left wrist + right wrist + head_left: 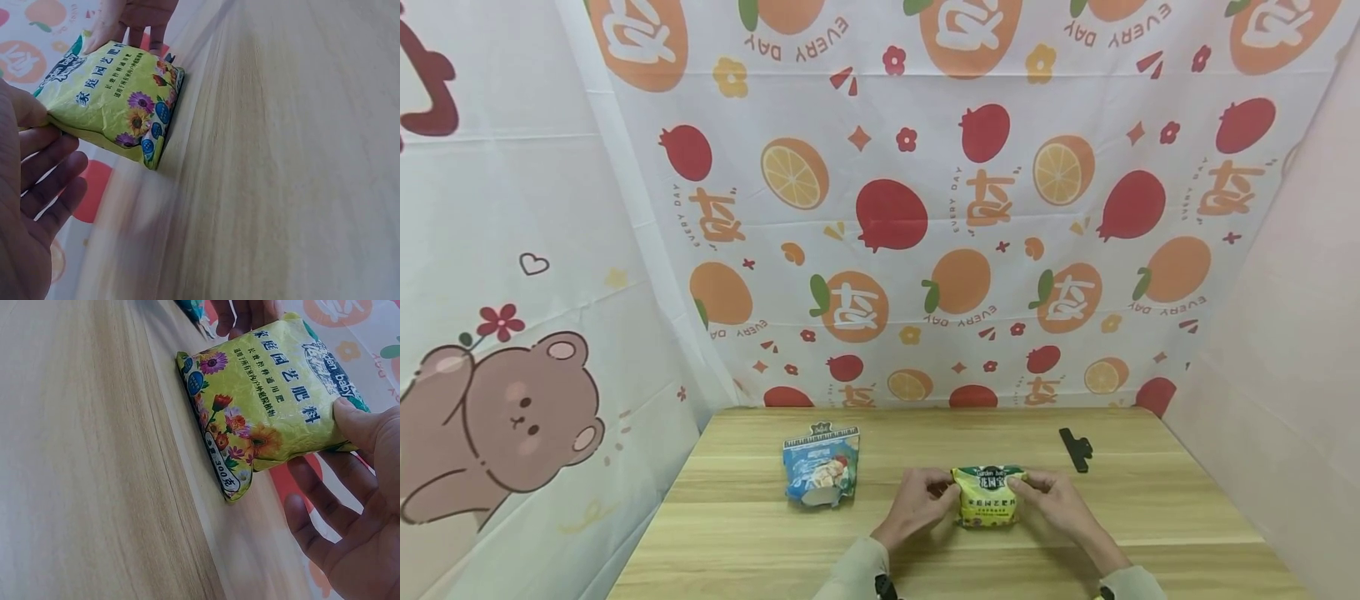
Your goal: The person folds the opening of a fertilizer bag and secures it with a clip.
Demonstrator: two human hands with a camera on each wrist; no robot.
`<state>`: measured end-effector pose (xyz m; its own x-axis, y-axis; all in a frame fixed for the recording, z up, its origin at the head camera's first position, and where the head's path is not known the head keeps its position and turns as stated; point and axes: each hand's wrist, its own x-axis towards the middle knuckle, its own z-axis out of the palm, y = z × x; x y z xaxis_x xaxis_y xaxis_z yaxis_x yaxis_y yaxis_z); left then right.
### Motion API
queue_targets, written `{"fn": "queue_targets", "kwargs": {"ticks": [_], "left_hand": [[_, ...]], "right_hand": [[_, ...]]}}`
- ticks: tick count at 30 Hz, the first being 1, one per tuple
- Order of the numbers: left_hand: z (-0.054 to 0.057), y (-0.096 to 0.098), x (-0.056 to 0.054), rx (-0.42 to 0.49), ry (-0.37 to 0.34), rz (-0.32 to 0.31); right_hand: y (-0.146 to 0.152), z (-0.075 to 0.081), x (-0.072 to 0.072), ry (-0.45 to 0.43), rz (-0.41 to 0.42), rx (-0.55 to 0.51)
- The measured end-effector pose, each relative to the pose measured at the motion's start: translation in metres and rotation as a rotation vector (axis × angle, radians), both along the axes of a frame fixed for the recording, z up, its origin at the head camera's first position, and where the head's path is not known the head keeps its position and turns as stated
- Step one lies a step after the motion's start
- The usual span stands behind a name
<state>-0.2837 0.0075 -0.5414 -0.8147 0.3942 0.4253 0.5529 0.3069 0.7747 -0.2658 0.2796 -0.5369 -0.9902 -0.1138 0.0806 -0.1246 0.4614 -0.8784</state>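
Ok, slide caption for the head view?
A person's left grip and right grip hold a yellow-green packet, a clipped blue bag to its left, a black clip to its right.

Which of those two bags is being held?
The yellow-green bag, held at its edges by the left hand and right hand. The blue bag sits apart on the table, untouched.

Head view bright, evenly lit; faint soft shadows on tabletop [722,542] near hands [917,505]. Wrist views dimmer, softer; left one shows pale, blurred tabletop beside hands.
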Motion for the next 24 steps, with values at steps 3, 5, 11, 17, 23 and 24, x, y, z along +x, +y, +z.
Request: {"fn": "queue_targets", "kwargs": {"ticks": [3, 5, 11, 17, 23, 24], "left_hand": [[0.0020, 0.0015, 0.0006, -0.005, 0.015, 0.003], [0.0034, 0.0024, 0.0012, -0.007, 0.018, 0.000], [0.0058, 0.0035, 0.0025, -0.025, 0.020, 0.008], [0.0074, 0.0053, 0.0031, -0.026, 0.054, 0.052], [0.0041, 0.0061, 0.0029, -0.050, 0.185, 0.055], [0.0033, 0.0061, 0.0030, -0.052, 0.212, 0.054]], "right_hand": [[-0.0003, 0.0010, -0.0002, -0.004, 0.001, 0.000], [-0.0005, 0.0017, 0.0002, -0.007, -0.006, 0.001], [-0.0010, 0.0016, 0.0005, -0.013, 0.003, -0.005], [-0.0020, 0.0021, 0.0004, -0.008, 0.002, -0.008], [-0.0023, 0.0037, 0.0018, -0.006, 0.004, 0.006], [-0.0023, 0.0038, 0.0018, -0.004, 0.008, 0.008]]}}
